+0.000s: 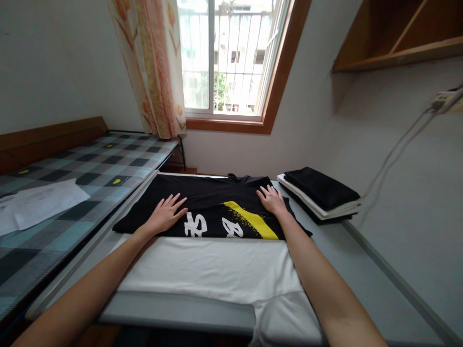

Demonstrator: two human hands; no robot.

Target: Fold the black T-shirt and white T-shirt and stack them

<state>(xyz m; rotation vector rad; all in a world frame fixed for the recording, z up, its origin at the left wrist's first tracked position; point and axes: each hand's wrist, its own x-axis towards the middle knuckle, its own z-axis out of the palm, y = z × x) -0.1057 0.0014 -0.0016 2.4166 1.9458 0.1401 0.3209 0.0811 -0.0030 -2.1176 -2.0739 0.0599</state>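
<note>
A black T-shirt (202, 193) with white lettering and a yellow stripe lies folded over across the table. My left hand (166, 213) rests flat on its left part, fingers spread, beside the white lettering. On the right part, near the yellow stripe, my right hand (272, 199) also lies flat with its fingers apart. Neither hand grips the cloth. Nearer to me, a white garment (210, 265) is spread out, its far portion under the black shirt. One end of it, at the lower right, hangs over the table's front edge.
A stack of folded black and white clothes (320, 190) sits at the table's right rear. The grey table (361, 270) meets the wall on the right. To the left is a bed with a checked mattress (119, 164) and white papers (43, 205). A wooden shelf (398, 60) juts out overhead.
</note>
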